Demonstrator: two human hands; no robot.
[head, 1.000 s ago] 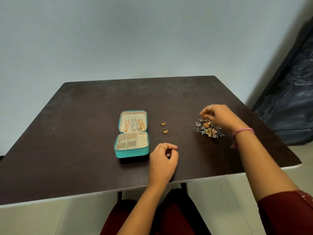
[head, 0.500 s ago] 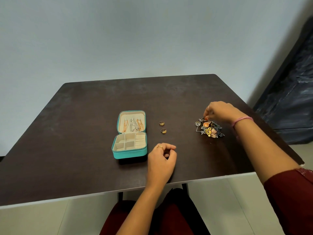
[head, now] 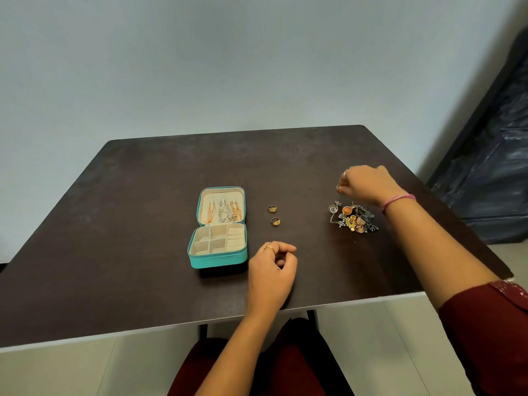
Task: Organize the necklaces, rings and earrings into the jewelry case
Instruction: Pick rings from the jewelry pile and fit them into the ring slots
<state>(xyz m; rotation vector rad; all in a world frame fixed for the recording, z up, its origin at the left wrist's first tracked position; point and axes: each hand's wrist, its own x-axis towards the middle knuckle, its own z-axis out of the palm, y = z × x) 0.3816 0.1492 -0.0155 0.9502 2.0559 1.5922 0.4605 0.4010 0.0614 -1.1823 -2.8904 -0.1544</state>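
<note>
A dark brown square table (head: 143, 224) with a pale edge along the near side, a plain light blue-grey wall (head: 200, 67) behind it, a dark bulky thing (head: 491, 172) at the right (what it is I cannot tell), pale floor tiles (head: 71, 370) below

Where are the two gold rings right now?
The two gold rings lie on the dark table, just right of the open teal jewelry case and left of the earring pile.

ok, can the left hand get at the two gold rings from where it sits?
Probably yes. The left hand rests on the table just in front of the two gold rings, with bare tabletop between them; the jewelry case sits off to its left.
</note>
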